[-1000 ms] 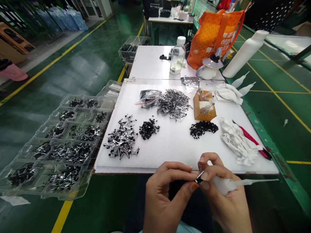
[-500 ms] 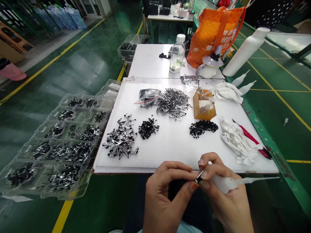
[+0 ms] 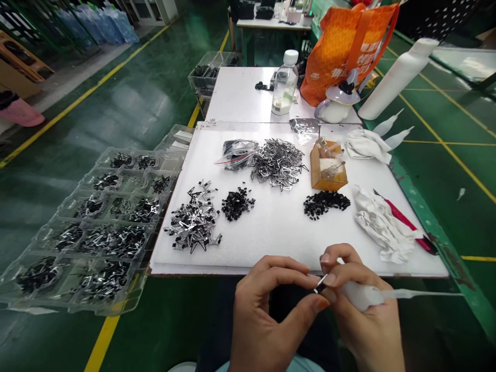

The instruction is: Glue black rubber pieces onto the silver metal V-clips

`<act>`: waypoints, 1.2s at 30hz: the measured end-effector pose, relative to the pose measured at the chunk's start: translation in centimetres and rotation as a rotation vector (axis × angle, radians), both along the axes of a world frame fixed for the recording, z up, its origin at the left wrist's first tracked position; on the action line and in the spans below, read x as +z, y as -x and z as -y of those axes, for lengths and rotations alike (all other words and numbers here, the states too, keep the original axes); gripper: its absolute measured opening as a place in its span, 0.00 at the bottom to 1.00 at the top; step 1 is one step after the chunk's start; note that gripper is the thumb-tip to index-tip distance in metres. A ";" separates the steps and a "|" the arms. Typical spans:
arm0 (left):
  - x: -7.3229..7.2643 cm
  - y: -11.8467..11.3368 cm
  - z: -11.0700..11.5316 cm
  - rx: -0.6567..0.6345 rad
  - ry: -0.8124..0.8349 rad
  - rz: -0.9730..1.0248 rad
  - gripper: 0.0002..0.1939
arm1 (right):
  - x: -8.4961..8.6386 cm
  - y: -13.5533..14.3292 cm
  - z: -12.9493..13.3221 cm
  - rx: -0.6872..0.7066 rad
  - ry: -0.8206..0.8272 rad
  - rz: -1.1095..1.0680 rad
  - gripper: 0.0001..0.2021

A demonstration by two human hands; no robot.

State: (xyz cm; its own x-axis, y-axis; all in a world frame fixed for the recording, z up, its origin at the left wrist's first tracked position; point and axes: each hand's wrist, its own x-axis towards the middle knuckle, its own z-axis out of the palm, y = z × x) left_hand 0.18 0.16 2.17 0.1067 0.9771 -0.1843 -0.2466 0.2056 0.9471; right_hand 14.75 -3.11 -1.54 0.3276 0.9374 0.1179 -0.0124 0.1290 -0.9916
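Note:
A small metal piece with a black end [image 3: 320, 285] is between the fingertips of both hands, just off the front edge of the white board [image 3: 248, 243]. My left hand [image 3: 273, 310] pinches its black end with thumb and fingers. My right hand [image 3: 358, 305] pinches the other end and also keeps a white dropper bottle [image 3: 362, 295] in its palm, its thin nozzle pointing right. Beyond the hands lie small black pieces in a left pile [image 3: 237, 204] and a right pile [image 3: 326, 204], bare metal pieces [image 3: 278, 163], and metal pieces with black ends [image 3: 195, 222].
Left of the board is a clear compartment tray [image 3: 153, 243] of parts. On the right lie crumpled white cloth [image 3: 382, 225] and a red-handled cutter [image 3: 401, 214]. A wooden box [image 3: 328, 182], a bottle [image 3: 284, 85], and an orange bag [image 3: 341, 49] stand farther back.
Both hands have shifted very slightly right with the small piece still between them. The dropper's nozzle reaches farther right. The whole view has moved a little.

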 end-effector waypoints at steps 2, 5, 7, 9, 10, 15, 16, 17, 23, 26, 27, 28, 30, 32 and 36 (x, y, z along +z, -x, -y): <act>0.0 0.0 0.0 -0.006 0.003 -0.013 0.07 | 0.1 0.0 0.0 -0.013 0.005 -0.007 0.05; 0.0 0.0 -0.1 -0.010 0.011 -0.023 0.07 | 0.0 0.0 0.2 -0.020 0.028 -0.038 0.06; -0.1 0.0 -0.1 -0.007 0.022 -0.027 0.06 | -0.1 0.0 0.2 -0.028 0.044 -0.068 0.07; -0.1 -0.1 -0.1 -0.005 0.029 -0.027 0.05 | -0.2 0.0 0.0 -0.031 0.050 -0.095 0.08; -0.1 -0.1 -0.1 -0.005 0.031 -0.027 0.05 | -0.2 0.0 -0.2 -0.027 0.047 -0.106 0.09; -0.2 0.0 -0.3 -0.030 0.026 -0.041 0.04 | -0.6 -0.3 -0.7 0.010 0.073 -0.174 0.12; -0.3 0.1 -0.4 -0.052 0.020 -0.053 0.03 | -0.7 -0.4 -0.7 0.033 0.091 -0.201 0.14; -0.4 0.2 -0.5 -0.076 0.012 -0.069 0.03 | -0.7 -0.4 -0.6 0.059 0.109 -0.232 0.15; -1.0 0.6 -0.7 -0.024 0.014 -0.104 0.04 | 0.0 -2.1 -2.5 0.012 0.169 -0.320 0.17; -1.2 0.9 -0.6 0.011 0.069 -0.044 0.05 | 0.6 -5.0 -6.1 -0.193 0.057 -0.095 0.17; -1.2 1.0 -0.6 0.005 0.090 -0.011 0.06 | 0.8 -6.2 -7.5 -0.300 -0.006 0.049 0.19; -1.2 1.1 -0.5 0.001 0.116 0.028 0.05 | 1.1 -7.4 -8.9 -0.355 -0.026 0.116 0.18; -1.1 1.3 -0.5 0.012 0.175 0.123 0.04 | 1.6 -9.3 -11.5 -0.385 -0.009 0.228 0.18; -0.9 1.4 -0.6 0.019 0.238 0.227 0.03 | 2.1 -10.4 -13.4 -0.334 0.045 0.354 0.18; -0.1 1.3 -0.7 0.023 0.338 0.395 0.06 | 2.8 -10.4 -15.0 -0.318 0.073 0.581 0.13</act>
